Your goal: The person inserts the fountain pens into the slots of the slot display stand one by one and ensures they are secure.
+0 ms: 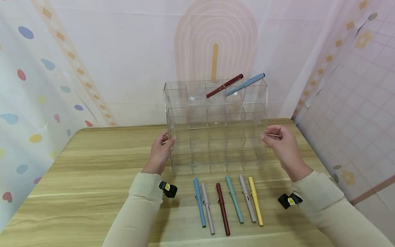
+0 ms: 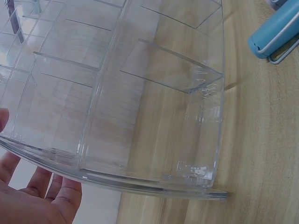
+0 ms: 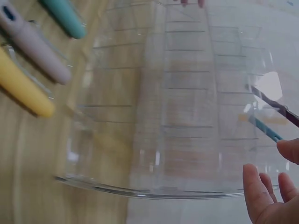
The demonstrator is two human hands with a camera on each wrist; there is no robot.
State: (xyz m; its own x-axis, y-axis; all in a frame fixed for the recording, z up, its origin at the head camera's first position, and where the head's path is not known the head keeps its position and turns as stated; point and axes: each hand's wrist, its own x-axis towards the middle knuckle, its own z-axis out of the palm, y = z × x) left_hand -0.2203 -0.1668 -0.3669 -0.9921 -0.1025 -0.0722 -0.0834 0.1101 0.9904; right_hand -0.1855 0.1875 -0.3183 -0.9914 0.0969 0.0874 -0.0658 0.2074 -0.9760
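Observation:
A clear acrylic tiered display rack stands on the table, divided into small compartments. My left hand grips its left side panel, thumb inside and fingers outside, as the left wrist view shows. At the right side panel is my right hand, thumb right at the edge; in the right wrist view its fingers and thumb are spread apart. A dark red pen and a light blue pen lean slanted in the top tier.
In front of the rack several capped pens lie side by side: blue, light purple, dark red, teal, another light purple and yellow. A patterned curtain hangs behind the wooden table.

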